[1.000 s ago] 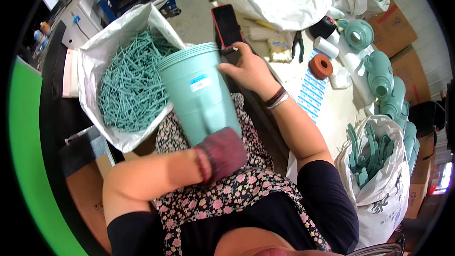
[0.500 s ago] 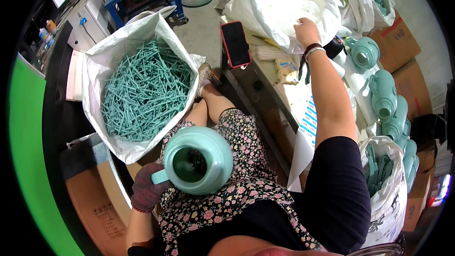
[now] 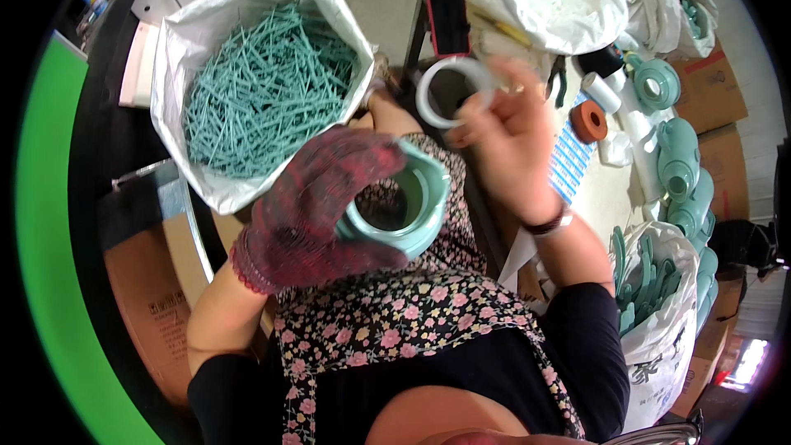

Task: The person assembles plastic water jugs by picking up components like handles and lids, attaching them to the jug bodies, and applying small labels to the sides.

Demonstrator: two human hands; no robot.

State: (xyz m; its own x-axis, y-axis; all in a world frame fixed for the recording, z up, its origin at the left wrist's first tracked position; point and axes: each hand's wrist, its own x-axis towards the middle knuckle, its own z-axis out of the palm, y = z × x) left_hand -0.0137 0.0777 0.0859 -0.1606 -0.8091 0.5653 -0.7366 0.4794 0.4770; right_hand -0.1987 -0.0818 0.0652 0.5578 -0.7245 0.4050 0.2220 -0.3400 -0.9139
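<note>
My left hand, in a dark red and grey knitted glove, is closed around a hollow green plastic shell above my lap. The shell's round opening faces up toward me, and the glove covers its left side. Just to the upper right, my bare right hand pinches a white plastic ring between thumb and fingers. Ring and fingertips are a little blurred. The ring is held up apart from the shell, near its far right side.
A white sack at left holds thin green sticks. Beyond the ring lies a red-edged phone, beside a sack of white rings. At right are an orange-brown tape roll, green shells and a bag of green handles.
My right hand has come back from the sack of white rings with one ring. My left hand has lifted the shell and shifted from its handle to around its body.
</note>
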